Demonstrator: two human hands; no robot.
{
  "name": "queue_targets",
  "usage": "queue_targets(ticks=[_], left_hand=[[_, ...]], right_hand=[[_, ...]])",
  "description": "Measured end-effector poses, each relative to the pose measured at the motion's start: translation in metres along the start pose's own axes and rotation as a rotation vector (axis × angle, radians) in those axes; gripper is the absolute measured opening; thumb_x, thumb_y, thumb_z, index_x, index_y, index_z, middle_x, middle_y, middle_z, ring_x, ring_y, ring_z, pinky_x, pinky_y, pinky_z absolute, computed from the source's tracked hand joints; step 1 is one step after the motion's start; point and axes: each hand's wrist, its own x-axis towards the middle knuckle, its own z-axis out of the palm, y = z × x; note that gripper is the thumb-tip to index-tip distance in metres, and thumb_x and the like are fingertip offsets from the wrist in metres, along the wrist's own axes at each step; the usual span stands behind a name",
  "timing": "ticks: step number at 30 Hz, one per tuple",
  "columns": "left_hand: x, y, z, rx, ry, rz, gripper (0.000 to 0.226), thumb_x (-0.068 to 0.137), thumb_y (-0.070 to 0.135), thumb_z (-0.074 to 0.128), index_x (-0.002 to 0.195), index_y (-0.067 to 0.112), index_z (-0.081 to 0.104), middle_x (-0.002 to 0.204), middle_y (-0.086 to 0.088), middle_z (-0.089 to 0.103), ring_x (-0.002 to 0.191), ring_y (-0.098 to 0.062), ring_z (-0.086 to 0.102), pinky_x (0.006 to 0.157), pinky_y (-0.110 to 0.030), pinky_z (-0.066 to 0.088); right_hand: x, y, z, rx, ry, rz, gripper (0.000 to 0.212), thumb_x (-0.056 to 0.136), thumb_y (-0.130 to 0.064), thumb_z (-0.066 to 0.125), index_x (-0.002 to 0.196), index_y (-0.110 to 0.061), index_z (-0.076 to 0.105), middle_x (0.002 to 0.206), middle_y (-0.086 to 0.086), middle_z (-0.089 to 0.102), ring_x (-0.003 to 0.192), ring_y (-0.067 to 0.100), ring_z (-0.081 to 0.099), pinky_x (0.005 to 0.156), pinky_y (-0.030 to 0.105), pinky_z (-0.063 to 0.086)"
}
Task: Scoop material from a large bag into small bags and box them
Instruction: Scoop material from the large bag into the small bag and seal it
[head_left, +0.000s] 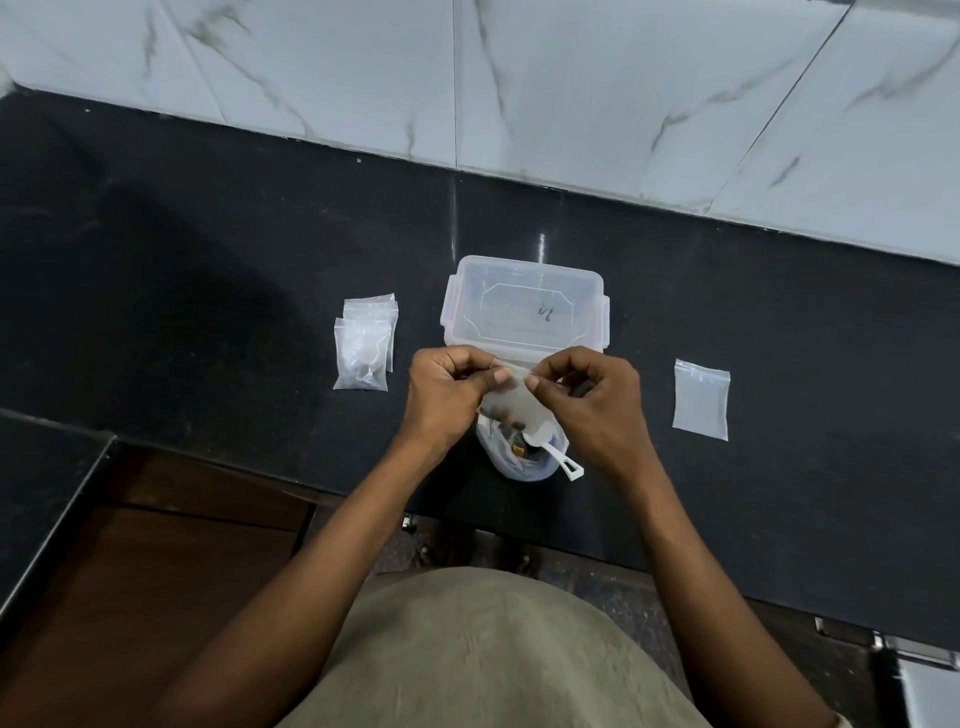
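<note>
I saw both hands, left hand (447, 387) and right hand (592, 397), pinching a filled small bag's (506, 397) top just before the clear box (524, 312). Filled bags (363, 348) lay left of the box, unboxed; one empty bag (701, 400) waited to its right.

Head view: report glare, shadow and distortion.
Head view: a bright glare streak on the black counter just behind the clear box; a broad soft shadow darkens the counter's left side; wide-angle bend curves the tiled wall edge; both hands and the small bag stay sharp.
</note>
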Motion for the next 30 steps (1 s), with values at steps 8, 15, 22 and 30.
queue_targets(ticks=[8, 15, 22, 30], left_hand=[[-0.001, 0.001, -0.001, -0.004, 0.033, -0.038, 0.026, 0.074, -0.018, 0.073, 0.064, 0.006, 0.069, 0.063, -0.001, 0.067, 0.06, -0.004, 0.063, 0.063, -0.018, 0.053], [0.002, -0.002, -0.008, 0.013, 0.011, -0.023, 0.027, 0.07, -0.021, 0.071, 0.062, 0.004, 0.067, 0.058, 0.004, 0.067, 0.057, -0.005, 0.063, 0.06, -0.019, 0.053], [0.005, -0.001, -0.015, 0.058, -0.155, 0.009, 0.029, 0.073, -0.017, 0.071, 0.056, 0.007, 0.07, 0.06, -0.008, 0.071, 0.057, -0.015, 0.067, 0.062, -0.023, 0.054], [0.001, -0.004, -0.015, 0.113, 0.006, -0.013, 0.025, 0.073, -0.016, 0.073, 0.058, 0.003, 0.07, 0.059, -0.009, 0.071, 0.057, -0.02, 0.07, 0.065, -0.029, 0.058]], right_hand=[[-0.001, 0.003, 0.007, -0.303, -0.131, -0.082, 0.017, 0.091, -0.015, 0.068, 0.082, -0.027, 0.058, 0.077, -0.016, 0.057, 0.076, 0.006, 0.053, 0.068, 0.025, 0.037], [-0.004, -0.009, 0.007, -0.377, -0.153, -0.139, 0.008, 0.088, -0.027, 0.068, 0.085, -0.028, 0.06, 0.084, -0.015, 0.062, 0.079, 0.006, 0.055, 0.066, 0.023, 0.04], [0.001, -0.018, 0.008, -0.518, -0.199, -0.196, 0.008, 0.083, -0.033, 0.075, 0.081, -0.029, 0.068, 0.074, -0.021, 0.056, 0.073, -0.005, 0.05, 0.063, 0.014, 0.03], [0.004, -0.021, 0.017, -0.554, -0.214, -0.241, 0.007, 0.08, -0.027, 0.074, 0.075, -0.026, 0.07, 0.068, -0.021, 0.053, 0.066, -0.006, 0.048, 0.059, 0.009, 0.025]])
